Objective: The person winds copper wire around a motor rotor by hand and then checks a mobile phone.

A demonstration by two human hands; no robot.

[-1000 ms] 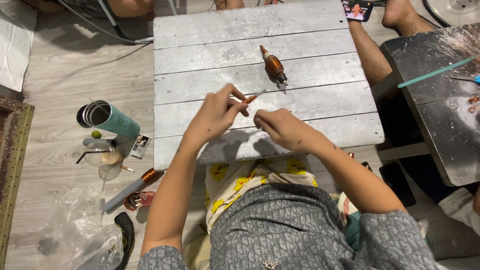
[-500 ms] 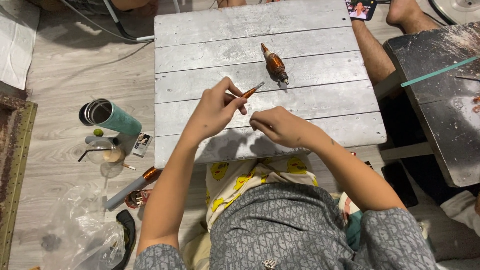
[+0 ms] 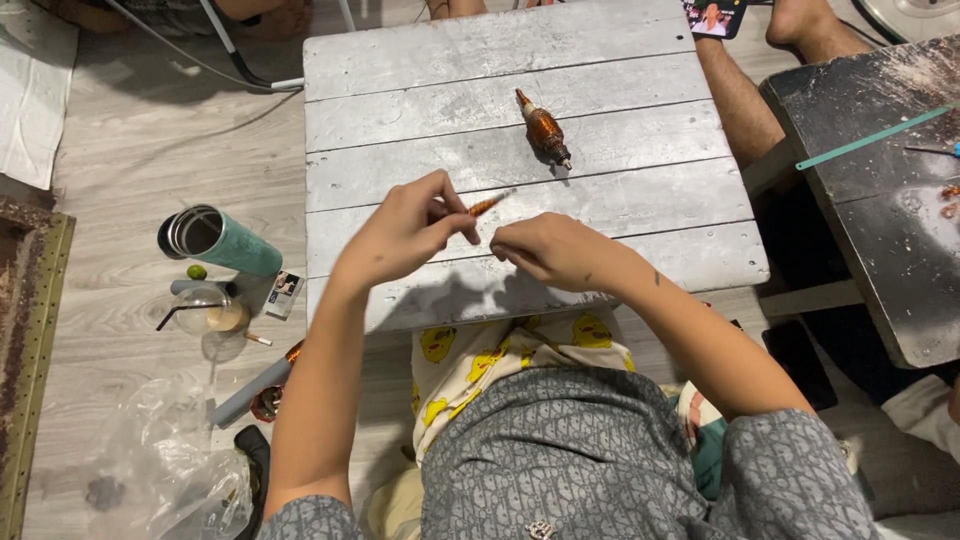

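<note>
Seen from above, a person sits at a low table of grey wooden planks (image 3: 420,60), both bare arms reaching onto it.

At the far left a white cloth (image 3: 35,95) lies on the pale plank floor, with a rusty metal strip (image 3: 30,340) below it along the edge. Crumpled clear plastic (image 3: 165,465) sits at the lower left. Just left of the table a teal tumbler (image 3: 220,243) lies on its side, its open mouth facing left; a small green round thing (image 3: 197,272) and a clear glass cup (image 3: 205,310) with a dark straw are beside it. A small flat package (image 3: 285,293), white with a dark patch, lies near the table's corner, and a grey tube (image 3: 250,392) rests on the floor below.

The left hand (image 3: 405,232) is closed, its fingertips pinching a thin copper-coloured stick (image 3: 488,204) that points up and right over the table's middle. The right hand (image 3: 555,250) is just beside it, fingers curled in; whether it grips anything cannot be told. Beyond the hands, apart from them, a brown copper-wound motor rotor (image 3: 546,130) lies on the planks.

At the top right a phone (image 3: 712,17) rests on the table's edge beside another person's bare leg (image 3: 740,95). Far right, a dark worn table (image 3: 880,200) carries a thin teal strip (image 3: 870,138).
</note>
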